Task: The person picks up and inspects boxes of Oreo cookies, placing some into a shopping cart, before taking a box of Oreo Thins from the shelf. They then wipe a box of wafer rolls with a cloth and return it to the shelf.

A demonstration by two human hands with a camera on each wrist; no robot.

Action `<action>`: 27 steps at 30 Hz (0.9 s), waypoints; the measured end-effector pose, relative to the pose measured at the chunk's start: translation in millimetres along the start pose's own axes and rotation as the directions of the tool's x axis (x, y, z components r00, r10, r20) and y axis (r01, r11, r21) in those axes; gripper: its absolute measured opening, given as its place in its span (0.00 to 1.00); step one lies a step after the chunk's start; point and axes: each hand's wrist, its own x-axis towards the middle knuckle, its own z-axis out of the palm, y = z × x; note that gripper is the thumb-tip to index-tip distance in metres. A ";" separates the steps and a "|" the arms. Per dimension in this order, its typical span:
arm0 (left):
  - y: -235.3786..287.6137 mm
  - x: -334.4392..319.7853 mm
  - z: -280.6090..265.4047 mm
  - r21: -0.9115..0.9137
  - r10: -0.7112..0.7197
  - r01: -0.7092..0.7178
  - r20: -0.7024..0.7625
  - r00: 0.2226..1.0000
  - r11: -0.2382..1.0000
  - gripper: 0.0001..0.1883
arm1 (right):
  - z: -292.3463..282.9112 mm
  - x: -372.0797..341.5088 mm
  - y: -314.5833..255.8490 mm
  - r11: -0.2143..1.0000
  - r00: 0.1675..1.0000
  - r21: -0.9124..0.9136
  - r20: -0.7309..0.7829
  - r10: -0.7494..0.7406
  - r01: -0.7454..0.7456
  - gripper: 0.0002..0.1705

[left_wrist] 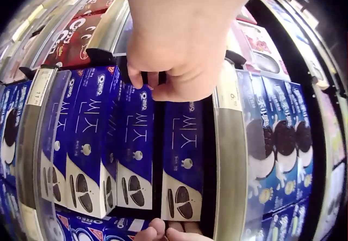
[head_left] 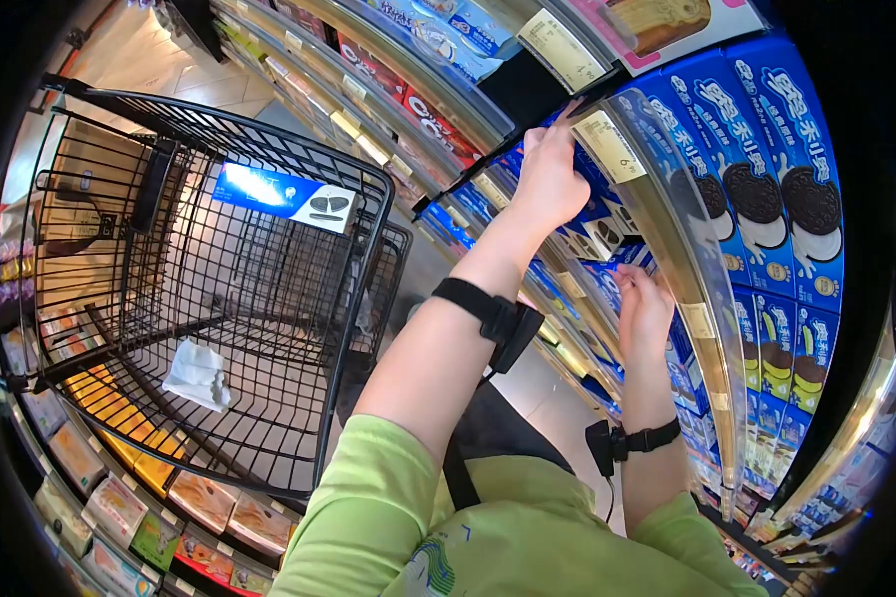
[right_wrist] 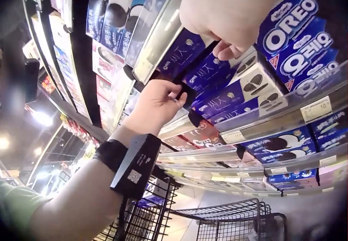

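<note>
My left hand [head_left: 553, 177] reaches to the shelf, its fingers curled at the top of a dark blue Oreo box [left_wrist: 135, 135]. In the left wrist view, thumb and fingertips pinch that box's upper end, partly hidden by the hand. A second Oreo box [left_wrist: 184, 143] stands to its right across a dark gap, with more Oreo boxes [left_wrist: 81, 138] to the left. My right hand [head_left: 647, 310] is lower down, its fingers loosely bent. Its fingertips [left_wrist: 155, 229] show right at the lower ends of the upright boxes.
A black wire shopping cart [head_left: 343, 328] stands at the left, holding an Oreo box [head_left: 259, 189] and a crumpled white paper [head_left: 197, 374]. Clear shelf fronts with price tags [head_left: 607, 146] edge the rows. Lighter blue cookie boxes [head_left: 752, 189] fill the neighbouring shelf.
</note>
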 end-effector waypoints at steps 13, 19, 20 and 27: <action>6.1 2.7 -13.5 -0.004 -0.128 0.128 0.028 0.991 0.992 0.40 | 0.5 8.6 2.3 1.000 1.000 0.008 -0.003 -0.001 0.001 0.22; 2.5 3.9 -17.0 0.041 -0.056 0.057 -0.008 0.998 0.998 0.40 | 11.9 2.9 -1.2 0.998 0.996 -0.057 0.082 -0.020 0.025 0.33; 3.6 3.5 -17.0 0.045 -0.055 0.055 -0.015 0.998 0.997 0.40 | 12.8 3.3 -2.6 0.997 0.996 -0.066 0.088 -0.024 0.030 0.33; 8.6 5.8 -16.9 0.104 -0.116 0.107 0.086 0.990 0.989 0.45 | 22.8 6.5 -8.4 0.999 0.999 -0.042 0.049 -0.012 0.014 0.30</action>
